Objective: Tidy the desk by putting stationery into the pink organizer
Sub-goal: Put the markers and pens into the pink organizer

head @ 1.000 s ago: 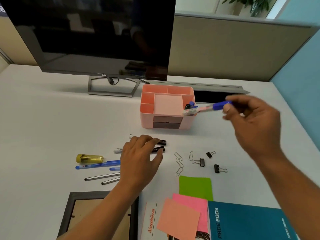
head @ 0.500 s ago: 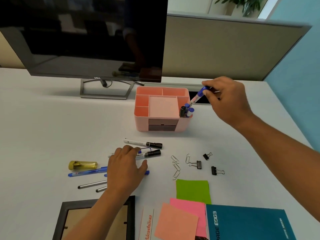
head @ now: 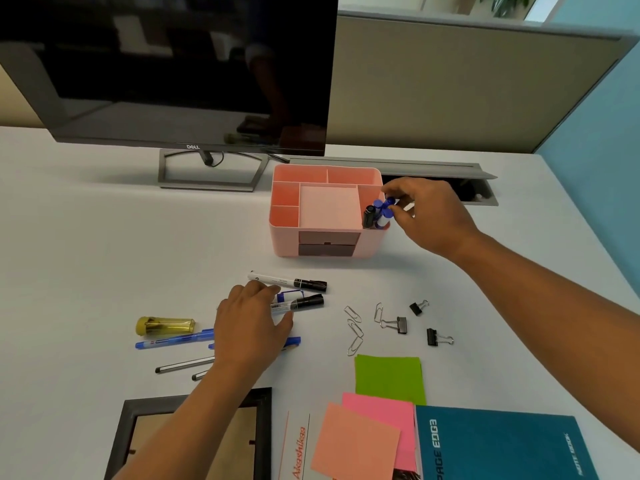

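Seemingly right hand (head: pixel 433 216) on blue marker (head: pixel 387 203)

Desk tally: four paper clips (head: pixel 355 329), three binder clips (head: pixel 401 325), three sticky-note pads (head: pixel 389 379) — green, pink, orange — two blue pens (head: pixel 173 340), two silver pens (head: pixel 183 364), three black-capped markers (head: pixel 287 281), at least two blue-capped markers (head: pixel 378 205), and one each of yellow plastic case (head: pixel 165 325), teal notebook (head: pixel 502 448), picture frame (head: pixel 194 398), monitor (head: pixel 173 64), pink organizer (head: pixel 287 244).

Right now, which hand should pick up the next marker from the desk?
Left. The left hand pinches a black-capped marker lying on the desk, while the right hand is busy at the pink organizer, holding a blue-capped marker in its right compartment.
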